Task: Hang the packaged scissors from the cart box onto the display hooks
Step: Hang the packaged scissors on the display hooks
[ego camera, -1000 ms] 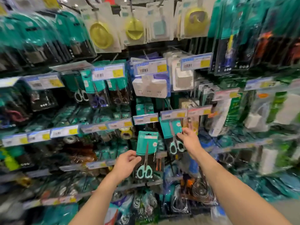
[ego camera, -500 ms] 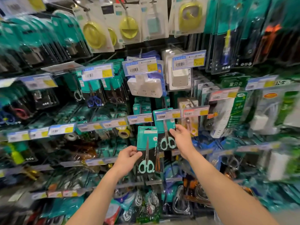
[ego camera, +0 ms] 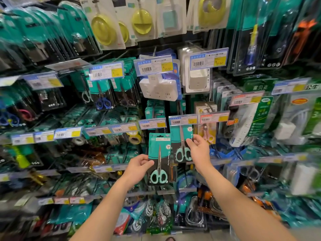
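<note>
The left hand [ego camera: 139, 168] pinches the left edge of a scissors pack [ego camera: 159, 159] between thumb and fingers [ego camera: 147, 158], holding it upright with its long axis vertical, handles down and hang hole up, above the fingers. The right hand [ego camera: 199, 150] grips the right edge of a hung pack [ego camera: 181, 145] just beside it, under a price tag [ego camera: 183, 120]. The hook itself is hidden behind that tag, up and right of the left fingers, so the held pack likely must rise and shift right.
</note>
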